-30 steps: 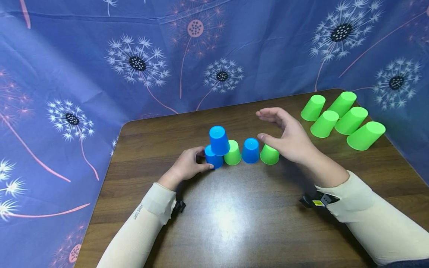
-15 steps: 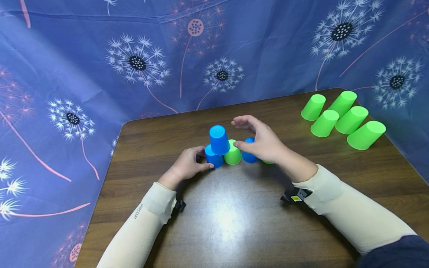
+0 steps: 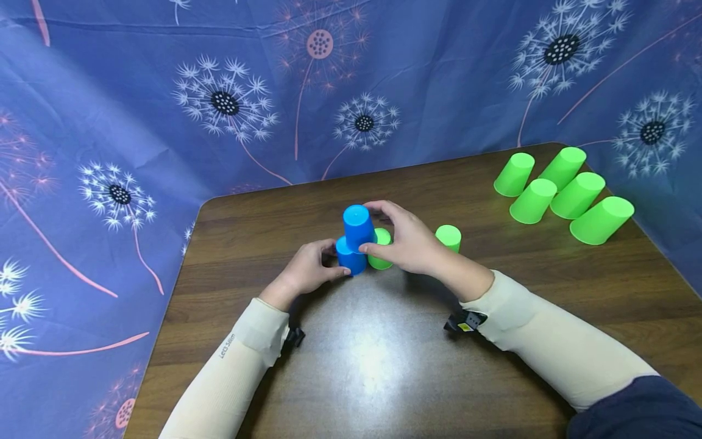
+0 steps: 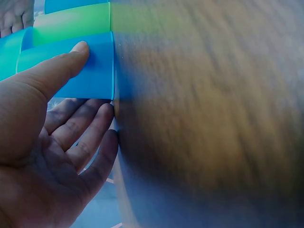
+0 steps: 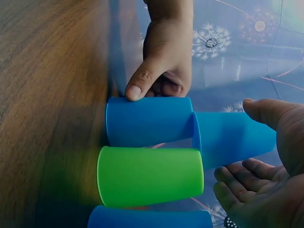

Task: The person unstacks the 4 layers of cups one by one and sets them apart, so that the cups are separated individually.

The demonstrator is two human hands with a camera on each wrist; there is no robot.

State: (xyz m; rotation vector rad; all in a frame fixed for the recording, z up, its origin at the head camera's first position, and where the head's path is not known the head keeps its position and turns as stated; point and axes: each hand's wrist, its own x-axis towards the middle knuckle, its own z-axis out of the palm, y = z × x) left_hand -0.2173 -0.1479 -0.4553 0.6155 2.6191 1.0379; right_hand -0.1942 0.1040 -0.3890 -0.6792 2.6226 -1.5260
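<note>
In the head view, my left hand [image 3: 307, 268] holds a lower blue cup [image 3: 350, 259] at its side, thumb in front. The left wrist view shows the thumb on this blue cup [image 4: 90, 71] and the fingers at its other side. An upside-down upper blue cup [image 3: 358, 227] rests across it and the neighbouring green cup [image 3: 380, 259]. My right hand [image 3: 411, 241] is around the upper cup, thumb in front, fingers behind. In the right wrist view its fingers look loose beside the upper blue cup [image 5: 232, 137]; firm contact is unclear.
Another blue cup [image 5: 149, 219] stands beyond the green one, hidden by the right hand in the head view. One more green cup [image 3: 450, 236] is right of it. Several green cups [image 3: 578, 195] stand at the table's back right corner. A patterned cloth [image 3: 351, 73] hangs behind.
My right hand has moved left, from over the right-hand green cup to around the upper blue cup. The left hand has stayed on the lower blue cup.
</note>
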